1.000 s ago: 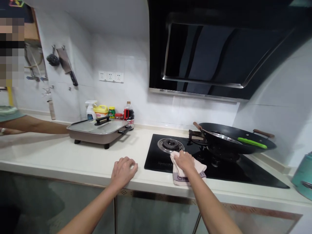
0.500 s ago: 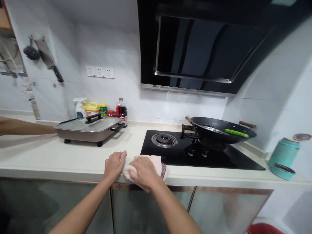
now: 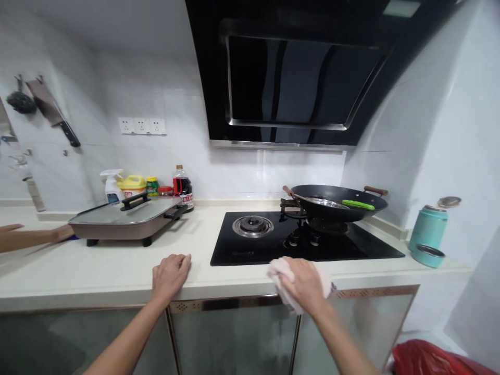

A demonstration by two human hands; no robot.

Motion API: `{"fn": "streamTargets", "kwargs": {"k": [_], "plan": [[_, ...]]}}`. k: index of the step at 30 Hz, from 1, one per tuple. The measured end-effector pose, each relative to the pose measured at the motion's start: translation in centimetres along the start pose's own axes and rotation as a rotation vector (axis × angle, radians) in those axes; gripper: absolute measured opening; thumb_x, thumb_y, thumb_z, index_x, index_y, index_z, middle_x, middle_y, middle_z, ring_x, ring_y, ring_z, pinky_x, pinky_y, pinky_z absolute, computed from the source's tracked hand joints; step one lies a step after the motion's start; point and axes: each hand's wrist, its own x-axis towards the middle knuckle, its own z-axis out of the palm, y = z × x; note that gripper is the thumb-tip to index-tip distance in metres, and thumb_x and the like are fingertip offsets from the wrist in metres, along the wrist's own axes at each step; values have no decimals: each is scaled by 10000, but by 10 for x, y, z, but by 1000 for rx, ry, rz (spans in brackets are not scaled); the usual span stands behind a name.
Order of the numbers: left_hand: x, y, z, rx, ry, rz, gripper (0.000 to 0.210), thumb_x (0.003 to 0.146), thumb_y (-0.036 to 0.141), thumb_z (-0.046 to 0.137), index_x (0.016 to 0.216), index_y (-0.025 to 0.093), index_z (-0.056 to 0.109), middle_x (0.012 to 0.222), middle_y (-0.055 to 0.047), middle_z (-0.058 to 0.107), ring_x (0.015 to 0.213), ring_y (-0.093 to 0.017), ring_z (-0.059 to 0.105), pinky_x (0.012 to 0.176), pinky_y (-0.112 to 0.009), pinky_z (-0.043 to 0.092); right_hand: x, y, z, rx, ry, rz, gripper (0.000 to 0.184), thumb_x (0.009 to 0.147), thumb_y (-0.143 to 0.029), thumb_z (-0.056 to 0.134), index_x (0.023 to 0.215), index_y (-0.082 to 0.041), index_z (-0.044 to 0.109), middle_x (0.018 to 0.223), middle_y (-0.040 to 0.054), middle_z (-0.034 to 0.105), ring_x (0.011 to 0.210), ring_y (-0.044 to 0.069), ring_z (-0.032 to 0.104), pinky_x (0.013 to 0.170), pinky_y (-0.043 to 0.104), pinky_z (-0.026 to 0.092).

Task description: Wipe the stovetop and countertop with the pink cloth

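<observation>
At lower centre, the right hand (image 3: pixel 304 281) is gripping a pale-pink fabric cloth (image 3: pixel 282 275), wiping seemingly unfinished. The left hand (image 3: pixel 170 277) is resting empty.

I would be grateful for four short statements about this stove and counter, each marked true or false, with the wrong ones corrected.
1. The right hand grips a pale pink cloth. True.
2. The left hand holds the cleaver. False: the hand rests on the counter; the cleaver hangs on the wall.
3. The wok sits at the right part of the stove. True.
4. The rectangular pan has no lid. False: a lid covers it.
</observation>
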Motion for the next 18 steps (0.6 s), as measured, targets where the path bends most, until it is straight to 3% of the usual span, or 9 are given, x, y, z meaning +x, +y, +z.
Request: {"fn": "streamTargets", "kwargs": {"k": [6, 10, 14, 18], "plan": [[0, 0, 2, -24, 12, 11, 476, 985, 481, 349, 978, 260, 771, 1201, -83, 753, 1171, -307, 619, 934, -406, 410, -32, 143, -54, -237, 26, 329, 466, 966, -508, 391, 1254, -247, 648, 1253, 97, 704, 1159, 312, 597, 1084, 527, 320], [-2, 5, 3, -24, 29, 11, 451, 981, 459, 371, 970, 251, 771, 1182, -89, 760, 1155, -307, 613, 967, -427, 395, -49, 197, -77, -349, 85, 580, 564, 946, -590, 348, 1315, -265, 624, 1311, 133, 675, 1223, 385, 563, 1118, 665, 233], [-4, 13, 2, 7, 39, 11, 444, 970, 464, 392, 970, 243, 778, 1158, -99, 759, 1139, -320, 607, 978, -443, 391, -57, 188, -67, -328, 211, 610, 632, 959, -557, 296, 1326, -156, 618, 1339, 206, 624, 1253, 385, 523, 1108, 568, 336], [-5, 18, 0, 7, 20, 11, 458, 960, 473, 396, 963, 232, 786, 1156, -106, 753, 1132, -330, 600, 973, -451, 393, -51, 128, -33, -283, 240, 538, 651, 970, -499, 275, 1326, -65, 604, 1400, 256, 559, 1334, 390, 441, 1151, 548, 314]]}}
